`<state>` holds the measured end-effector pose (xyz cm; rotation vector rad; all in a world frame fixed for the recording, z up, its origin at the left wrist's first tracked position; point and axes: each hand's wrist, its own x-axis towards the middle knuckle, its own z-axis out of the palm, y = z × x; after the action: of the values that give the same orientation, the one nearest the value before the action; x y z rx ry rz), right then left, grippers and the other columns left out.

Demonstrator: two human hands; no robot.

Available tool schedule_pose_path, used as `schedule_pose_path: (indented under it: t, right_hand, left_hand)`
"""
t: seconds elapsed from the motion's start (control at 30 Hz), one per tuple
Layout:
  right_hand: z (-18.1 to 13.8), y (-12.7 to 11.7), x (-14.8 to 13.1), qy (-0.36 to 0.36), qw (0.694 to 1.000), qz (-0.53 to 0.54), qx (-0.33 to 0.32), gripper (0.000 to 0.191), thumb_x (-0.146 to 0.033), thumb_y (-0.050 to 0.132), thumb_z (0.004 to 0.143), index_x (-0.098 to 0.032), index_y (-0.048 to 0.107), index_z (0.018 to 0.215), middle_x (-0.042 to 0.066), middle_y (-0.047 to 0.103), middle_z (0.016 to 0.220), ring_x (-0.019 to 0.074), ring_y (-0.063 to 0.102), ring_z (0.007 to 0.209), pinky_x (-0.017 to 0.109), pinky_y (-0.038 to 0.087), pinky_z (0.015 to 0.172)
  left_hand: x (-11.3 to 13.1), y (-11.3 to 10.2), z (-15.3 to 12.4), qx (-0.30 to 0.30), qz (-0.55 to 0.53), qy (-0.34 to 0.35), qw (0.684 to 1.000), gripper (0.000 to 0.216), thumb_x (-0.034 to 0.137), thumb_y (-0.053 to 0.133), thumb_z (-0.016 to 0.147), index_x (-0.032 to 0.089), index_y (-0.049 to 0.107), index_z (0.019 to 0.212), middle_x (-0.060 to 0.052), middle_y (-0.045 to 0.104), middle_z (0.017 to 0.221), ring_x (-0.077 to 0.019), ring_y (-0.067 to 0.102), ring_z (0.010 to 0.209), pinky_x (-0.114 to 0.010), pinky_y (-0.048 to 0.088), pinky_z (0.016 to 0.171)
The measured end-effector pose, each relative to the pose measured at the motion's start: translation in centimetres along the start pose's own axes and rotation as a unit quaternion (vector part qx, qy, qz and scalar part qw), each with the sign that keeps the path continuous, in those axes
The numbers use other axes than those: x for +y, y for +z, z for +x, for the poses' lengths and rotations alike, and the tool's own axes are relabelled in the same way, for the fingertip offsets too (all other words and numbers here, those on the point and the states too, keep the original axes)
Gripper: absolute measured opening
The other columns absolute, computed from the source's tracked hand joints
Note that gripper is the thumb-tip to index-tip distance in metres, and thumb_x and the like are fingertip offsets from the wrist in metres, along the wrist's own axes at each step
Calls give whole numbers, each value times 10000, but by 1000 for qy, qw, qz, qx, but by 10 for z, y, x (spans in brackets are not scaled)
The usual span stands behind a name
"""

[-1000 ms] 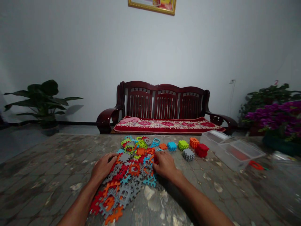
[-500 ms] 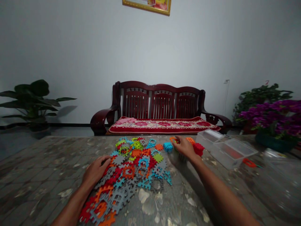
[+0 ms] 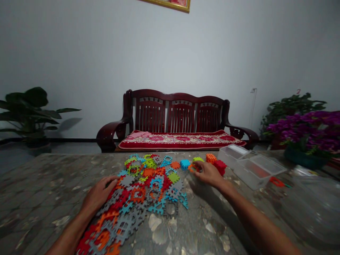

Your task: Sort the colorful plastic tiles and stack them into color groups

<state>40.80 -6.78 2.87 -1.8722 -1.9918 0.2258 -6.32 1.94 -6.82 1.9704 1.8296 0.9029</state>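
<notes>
Pinching, seemingly, an orange piece (image 3: pixel 191 168) in our right hand (image 3: pixel 209 173), we're resting our spread left hand (image 3: pixel 97 194) by the pile (image 3: pixel 142 191).

Toy pcs (image 3: pixel 148 172) look matt plastic, bench (image 3: pixel 181 108) glossy dk wood, seat cvr (image 3: pixel 183 139) cloth, box (image 3: pixel 245 175) smooth transl. plastic.

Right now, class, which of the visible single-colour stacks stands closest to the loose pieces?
The blue stack: it is the leftmost, beside the loose pieces, while the green stack, orange stack and red stack all stand farther right.
</notes>
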Motion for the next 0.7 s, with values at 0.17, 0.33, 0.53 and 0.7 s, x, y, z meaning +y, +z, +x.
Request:
schedule_pose_path:
  t: [0.17, 0.33, 0.53, 0.7]
  right_hand:
    - [10, -6, 18, 53, 998, -8, 32, 428, -384, 617, 886, -243, 728, 1274, 69, 744, 1282, 269, 691, 1155, 336, 513, 952]
    - [42, -31, 63, 225, 958, -131, 119, 472, -367, 520, 949, -211, 655, 1374, 131, 726, 1298, 300, 655, 1223, 363, 491, 958]
    - [62, -27, 76, 277, 936, -212, 44, 529, -525, 563, 919, -154, 695, 1273, 191, 719, 1271, 365, 628, 1242, 415, 478, 941]
    - [64, -20, 81, 281, 934, -217, 38, 395, -399, 577, 905, -163, 739, 1178, 187, 734, 1229, 339, 654, 1203, 406, 470, 935]
  left_hand:
    - [-6, 2, 3, -7, -3, 11, 1000, 514, 559, 454, 851, 232, 805, 1036, -100, 780, 1197, -306, 698, 1140, -405, 517, 1023]
    - [-5, 2, 2, -9, 3, 5, 1000, 538, 562, 428, 865, 229, 802, 1062, -111, 766, 1232, -315, 687, 1163, -429, 501, 1043]
    - [-1, -1, 0, 1, 3, 12, 1000, 504, 558, 456, 844, 241, 809, 1012, -85, 786, 1181, -302, 704, 1126, -393, 531, 1010]
    - [-4, 0, 0, -1, 5, 7, 1000, 521, 573, 448, 852, 242, 807, 1032, -90, 779, 1199, -302, 700, 1141, -405, 522, 1026]
